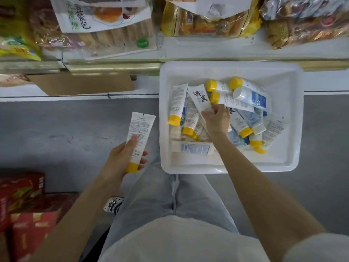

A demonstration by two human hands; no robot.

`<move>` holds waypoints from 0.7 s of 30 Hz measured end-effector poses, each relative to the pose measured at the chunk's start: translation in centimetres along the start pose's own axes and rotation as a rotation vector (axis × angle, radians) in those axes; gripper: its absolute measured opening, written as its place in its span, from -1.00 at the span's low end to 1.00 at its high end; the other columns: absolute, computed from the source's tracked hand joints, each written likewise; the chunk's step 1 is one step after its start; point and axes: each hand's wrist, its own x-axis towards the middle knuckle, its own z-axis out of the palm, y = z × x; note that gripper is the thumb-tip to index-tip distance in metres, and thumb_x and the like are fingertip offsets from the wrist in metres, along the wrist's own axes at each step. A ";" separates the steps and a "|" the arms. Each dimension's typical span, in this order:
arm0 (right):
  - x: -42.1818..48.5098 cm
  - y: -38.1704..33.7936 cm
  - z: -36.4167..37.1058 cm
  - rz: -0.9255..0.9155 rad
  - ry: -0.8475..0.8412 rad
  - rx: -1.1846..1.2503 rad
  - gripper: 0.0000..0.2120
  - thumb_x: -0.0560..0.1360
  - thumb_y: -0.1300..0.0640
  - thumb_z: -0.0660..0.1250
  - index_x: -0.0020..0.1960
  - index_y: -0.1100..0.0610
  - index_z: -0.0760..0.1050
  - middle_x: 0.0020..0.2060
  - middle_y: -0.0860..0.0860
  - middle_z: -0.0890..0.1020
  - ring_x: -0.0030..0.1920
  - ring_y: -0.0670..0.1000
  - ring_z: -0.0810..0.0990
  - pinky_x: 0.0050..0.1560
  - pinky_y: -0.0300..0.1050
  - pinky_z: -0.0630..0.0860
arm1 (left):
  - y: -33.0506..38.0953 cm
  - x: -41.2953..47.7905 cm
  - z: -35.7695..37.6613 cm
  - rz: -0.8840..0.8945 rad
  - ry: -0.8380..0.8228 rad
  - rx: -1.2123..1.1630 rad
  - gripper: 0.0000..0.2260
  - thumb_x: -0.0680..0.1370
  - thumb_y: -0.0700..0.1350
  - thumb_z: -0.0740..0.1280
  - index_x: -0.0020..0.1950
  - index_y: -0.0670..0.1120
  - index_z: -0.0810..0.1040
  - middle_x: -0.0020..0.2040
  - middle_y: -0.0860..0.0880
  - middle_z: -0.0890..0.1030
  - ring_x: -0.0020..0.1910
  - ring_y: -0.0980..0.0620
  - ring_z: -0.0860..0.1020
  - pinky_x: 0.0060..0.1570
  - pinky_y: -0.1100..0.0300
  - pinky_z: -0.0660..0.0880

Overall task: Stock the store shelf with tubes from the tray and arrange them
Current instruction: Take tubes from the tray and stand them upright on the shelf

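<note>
Tubes: heap of white plastic squeeze tubes (177, 103), mostly yellow-capped, lying criss-cross in the white rectangular plastic tray (294, 76); the tray sits on the grey floor (75, 120), far edge by the foot of the white store shelf (207, 48); contact not discernible.

Left hand (122, 157): fingers wrapped round one white yellow-capped tube (140, 127), held over the floor left of the tray, crimp end pointing to the shelf.

Right hand (217, 120): inside the tray, fingertips pinched on a white tube with black brush lettering (199, 99) at the middle of the heap; its cap end is hidden under the hand.

Step, as judged: drawing out a second tube. Suggest lifting it straight up rather than dragging, since neighbours lie across and beside it; take a fuller grip on the body before carrying; keep both tubes pointing one way for facing up on the shelf.

Tray contents: yellow-capped tubes toward the far edge; blue-and-white tubes (255, 100) toward the far-right corner; one pale tube (192, 148) flat along the near edge; tray still well filled.
</note>
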 end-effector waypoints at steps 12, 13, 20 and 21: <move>-1.7 -0.2 0.7 0.195 -0.255 -0.006 -0.76 0.46 0.01 0.39 -0.08 0.19 0.51 -0.21 0.11 0.59 -0.11 0.13 0.57 -0.05 -0.02 0.53 | 2.3 -0.3 1.5 0.090 -0.068 0.021 -0.70 0.62 0.11 0.12 -0.08 0.01 0.56 -0.24 -0.04 0.66 -0.33 0.07 0.60 -0.30 0.21 0.57; -2.7 -0.5 -0.3 0.258 -0.320 0.145 -0.79 0.48 0.04 0.39 -0.14 0.20 0.53 -0.29 0.13 0.57 -0.21 0.11 0.58 -0.12 -0.04 0.55 | 2.7 -0.4 1.7 0.090 -0.069 0.004 -0.71 0.63 0.10 0.12 -0.08 -0.01 0.56 -0.24 -0.05 0.65 -0.35 0.08 0.60 -0.31 0.22 0.57; -10.2 -3.4 -8.0 0.374 -0.751 1.048 -0.70 0.60 0.12 0.20 0.18 0.31 0.52 0.06 0.27 0.61 0.00 0.14 0.62 0.09 0.02 0.59 | 5.8 -3.3 4.6 0.142 -0.242 -0.186 -0.78 0.64 -0.05 0.15 0.20 -0.05 0.52 -0.04 -0.04 0.68 -0.17 0.04 0.66 -0.10 0.08 0.61; -10.7 -4.0 -9.0 0.345 -0.750 1.096 -0.69 0.59 0.10 0.19 0.20 0.28 0.52 0.06 0.25 0.62 0.02 0.14 0.63 0.11 0.03 0.59 | 6.3 -4.0 5.1 0.166 -0.274 -0.201 -0.75 0.64 -0.05 0.16 0.24 -0.06 0.52 0.02 -0.07 0.68 -0.12 0.01 0.67 -0.07 0.07 0.61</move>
